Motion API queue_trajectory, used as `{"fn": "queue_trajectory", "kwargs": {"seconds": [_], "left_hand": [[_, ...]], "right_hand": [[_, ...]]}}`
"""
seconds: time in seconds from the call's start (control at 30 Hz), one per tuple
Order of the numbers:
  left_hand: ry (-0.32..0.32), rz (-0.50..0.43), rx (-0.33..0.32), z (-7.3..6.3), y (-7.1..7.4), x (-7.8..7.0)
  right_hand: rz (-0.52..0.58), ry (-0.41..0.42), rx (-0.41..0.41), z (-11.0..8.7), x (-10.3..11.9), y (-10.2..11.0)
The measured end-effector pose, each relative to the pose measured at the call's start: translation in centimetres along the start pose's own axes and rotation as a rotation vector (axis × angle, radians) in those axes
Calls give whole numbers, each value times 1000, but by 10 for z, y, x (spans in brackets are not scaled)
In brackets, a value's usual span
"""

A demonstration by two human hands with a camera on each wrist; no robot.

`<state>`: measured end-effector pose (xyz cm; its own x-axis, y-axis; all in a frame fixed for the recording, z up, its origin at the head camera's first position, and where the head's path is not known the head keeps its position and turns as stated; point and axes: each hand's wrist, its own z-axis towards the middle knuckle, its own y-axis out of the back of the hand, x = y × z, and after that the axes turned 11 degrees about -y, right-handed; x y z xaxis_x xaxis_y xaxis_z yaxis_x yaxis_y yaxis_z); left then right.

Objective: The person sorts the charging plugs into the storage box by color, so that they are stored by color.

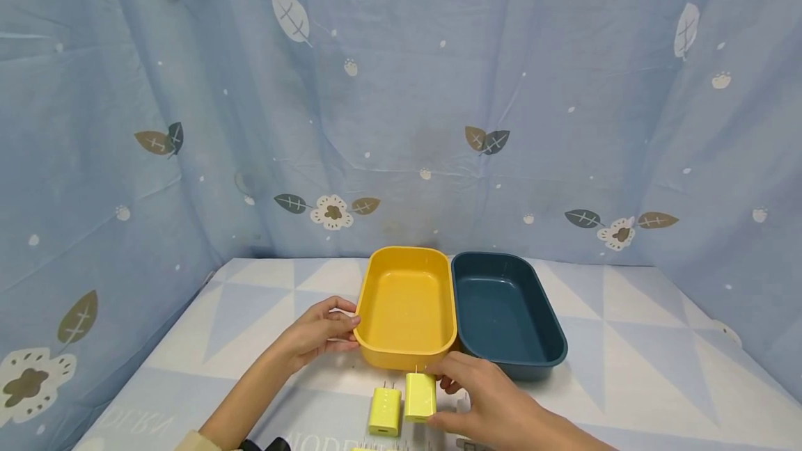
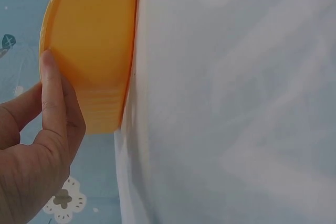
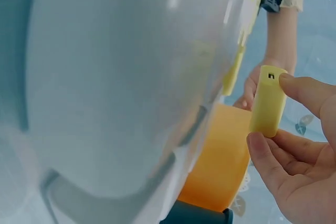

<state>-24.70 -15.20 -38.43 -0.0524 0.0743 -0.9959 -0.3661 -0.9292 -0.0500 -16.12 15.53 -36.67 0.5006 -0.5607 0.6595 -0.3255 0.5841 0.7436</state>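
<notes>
My right hand (image 1: pixel 479 395) pinches a yellow charger plug (image 1: pixel 420 397) between thumb and fingers, just in front of the yellow bin (image 1: pixel 407 360). Its metal prongs point toward the bin; in the right wrist view the port end of the charger plug (image 3: pixel 269 103) shows. My left hand (image 1: pixel 322 329) holds the left rim of that bin. The left wrist view shows its fingers (image 2: pixel 51 93) against the bin's wall (image 2: pixel 100 87), with the thumb at the rim. A second yellow charger plug (image 1: pixel 385 410) stands on the cloth left of the pinched one.
A dark blue bin (image 1: pixel 532 367) stands right beside the yellow one. More plugs, partly cut off or behind my right hand, lie at the near edge of the head view. A patterned blue curtain (image 1: pixel 401 103) hangs behind the cloth-covered table (image 1: pixel 250 326).
</notes>
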Motion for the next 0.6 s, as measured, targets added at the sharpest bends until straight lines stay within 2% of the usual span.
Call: {"fn": "queue_trajectory", "kwargs": {"seconds": [0.1,0.47,0.6], "left_hand": [[-4,5,1,1,1,0],[0,-13,1,1,2,2],[5,-13,2,0,2,2]], "right_hand": [[17,43,-30,1,0,3],[54,16,-96,17,4,13],[82,-33,-90,25,4,16]]}}
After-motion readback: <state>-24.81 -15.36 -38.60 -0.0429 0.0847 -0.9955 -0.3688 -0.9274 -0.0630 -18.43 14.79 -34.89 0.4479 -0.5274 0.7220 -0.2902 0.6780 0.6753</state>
